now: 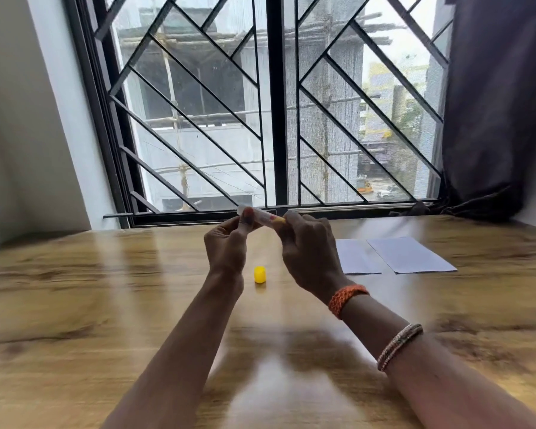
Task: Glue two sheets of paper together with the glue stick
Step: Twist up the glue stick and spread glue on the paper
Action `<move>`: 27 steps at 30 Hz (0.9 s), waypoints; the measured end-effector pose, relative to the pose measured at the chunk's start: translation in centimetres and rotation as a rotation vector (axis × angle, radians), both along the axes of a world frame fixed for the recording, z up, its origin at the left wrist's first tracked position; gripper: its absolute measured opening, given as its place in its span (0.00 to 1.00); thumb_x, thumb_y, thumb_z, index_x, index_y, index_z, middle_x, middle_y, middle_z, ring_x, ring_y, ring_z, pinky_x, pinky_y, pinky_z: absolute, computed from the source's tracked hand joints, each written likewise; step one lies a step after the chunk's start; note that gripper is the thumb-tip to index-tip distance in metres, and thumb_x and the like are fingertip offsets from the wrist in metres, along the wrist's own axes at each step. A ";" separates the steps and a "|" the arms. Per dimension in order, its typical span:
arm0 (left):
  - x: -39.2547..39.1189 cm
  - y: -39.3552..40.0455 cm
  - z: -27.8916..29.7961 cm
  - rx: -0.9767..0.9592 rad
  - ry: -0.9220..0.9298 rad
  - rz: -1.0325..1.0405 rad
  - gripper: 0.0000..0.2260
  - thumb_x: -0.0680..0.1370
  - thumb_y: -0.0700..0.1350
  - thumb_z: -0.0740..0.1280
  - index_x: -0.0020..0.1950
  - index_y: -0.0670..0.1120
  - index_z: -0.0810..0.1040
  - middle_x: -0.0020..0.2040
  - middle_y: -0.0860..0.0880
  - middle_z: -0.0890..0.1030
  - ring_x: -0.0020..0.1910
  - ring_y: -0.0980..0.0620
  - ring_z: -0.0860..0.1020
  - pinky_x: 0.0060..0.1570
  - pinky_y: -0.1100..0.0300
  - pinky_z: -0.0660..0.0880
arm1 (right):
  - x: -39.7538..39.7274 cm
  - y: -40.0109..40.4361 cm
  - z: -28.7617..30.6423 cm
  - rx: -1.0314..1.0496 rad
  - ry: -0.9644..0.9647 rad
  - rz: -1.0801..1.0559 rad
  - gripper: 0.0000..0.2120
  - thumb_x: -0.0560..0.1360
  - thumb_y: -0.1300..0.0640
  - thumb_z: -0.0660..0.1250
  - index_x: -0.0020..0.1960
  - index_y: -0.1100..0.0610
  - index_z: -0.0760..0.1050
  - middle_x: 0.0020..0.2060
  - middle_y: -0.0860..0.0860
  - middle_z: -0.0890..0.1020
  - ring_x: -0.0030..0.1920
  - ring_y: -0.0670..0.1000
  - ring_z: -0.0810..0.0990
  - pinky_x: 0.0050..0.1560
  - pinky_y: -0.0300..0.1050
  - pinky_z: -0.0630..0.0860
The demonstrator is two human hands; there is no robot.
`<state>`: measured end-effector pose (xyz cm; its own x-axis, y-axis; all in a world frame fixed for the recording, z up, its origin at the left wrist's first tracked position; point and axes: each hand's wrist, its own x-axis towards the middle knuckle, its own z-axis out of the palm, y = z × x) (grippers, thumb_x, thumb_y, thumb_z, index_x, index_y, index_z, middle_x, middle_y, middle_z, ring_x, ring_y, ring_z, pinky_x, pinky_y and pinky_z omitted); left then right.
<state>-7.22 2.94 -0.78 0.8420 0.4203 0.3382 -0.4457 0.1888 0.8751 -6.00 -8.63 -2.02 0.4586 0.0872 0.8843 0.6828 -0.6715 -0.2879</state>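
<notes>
I hold the glue stick (262, 217) up above the wooden table (106, 305), lying roughly level between both hands. My left hand (228, 243) pinches its left end and my right hand (307, 252) grips its right end, which shows yellow. The stick's yellow cap (260, 274) stands on the table below my hands, off the stick. Two white sheets of paper lie flat side by side to the right: one sheet (358, 257) partly behind my right hand, the other sheet (410, 254) further right. The picture is blurred by motion.
A barred window (273, 103) with a black frame runs along the table's far edge. A dark curtain (495, 103) hangs at the right and bunches on the table's far right corner. A white wall stands at the left.
</notes>
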 end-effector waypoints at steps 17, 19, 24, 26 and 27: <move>-0.9 0.4 0.0 0.097 0.074 -0.072 0.18 0.77 0.50 0.65 0.55 0.37 0.81 0.51 0.44 0.84 0.37 0.72 0.79 0.41 0.66 0.61 | -0.8 0.0 0.4 -0.082 -0.065 -0.059 0.09 0.68 0.63 0.72 0.45 0.59 0.74 0.37 0.53 0.78 0.43 0.55 0.75 0.42 0.46 0.71; -0.9 0.4 0.0 0.106 0.066 -0.082 0.17 0.77 0.50 0.64 0.55 0.37 0.81 0.52 0.45 0.84 0.36 0.72 0.79 0.41 0.66 0.60 | -1.0 0.0 0.6 -0.085 -0.058 -0.100 0.07 0.69 0.60 0.71 0.44 0.59 0.74 0.36 0.54 0.78 0.43 0.57 0.76 0.44 0.48 0.70; -1.2 0.2 0.3 0.135 0.081 -0.106 0.11 0.78 0.47 0.63 0.44 0.43 0.82 0.36 0.56 0.85 0.36 0.70 0.80 0.41 0.66 0.62 | -0.8 -0.3 0.5 -0.076 0.070 -0.048 0.10 0.78 0.54 0.61 0.39 0.56 0.71 0.38 0.61 0.81 0.43 0.62 0.76 0.43 0.46 0.60; -1.4 0.1 0.3 0.148 0.074 -0.119 0.11 0.78 0.47 0.63 0.43 0.44 0.82 0.37 0.55 0.85 0.37 0.70 0.80 0.42 0.66 0.62 | -0.8 -0.4 0.3 -0.042 0.084 0.020 0.10 0.78 0.55 0.60 0.41 0.59 0.72 0.38 0.61 0.79 0.45 0.61 0.75 0.43 0.47 0.65; -1.3 0.1 0.3 0.158 0.074 -0.120 0.12 0.78 0.47 0.63 0.45 0.41 0.82 0.42 0.51 0.85 0.40 0.68 0.80 0.42 0.67 0.63 | -0.8 -0.3 0.3 -0.029 0.088 0.051 0.09 0.78 0.55 0.60 0.44 0.60 0.72 0.39 0.59 0.79 0.46 0.59 0.74 0.45 0.50 0.69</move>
<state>-8.56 3.03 -0.53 0.9078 0.2621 0.3274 -0.3616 0.0942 0.9276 -6.76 -8.95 -1.76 0.5291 0.1374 0.8373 0.6891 -0.6454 -0.3295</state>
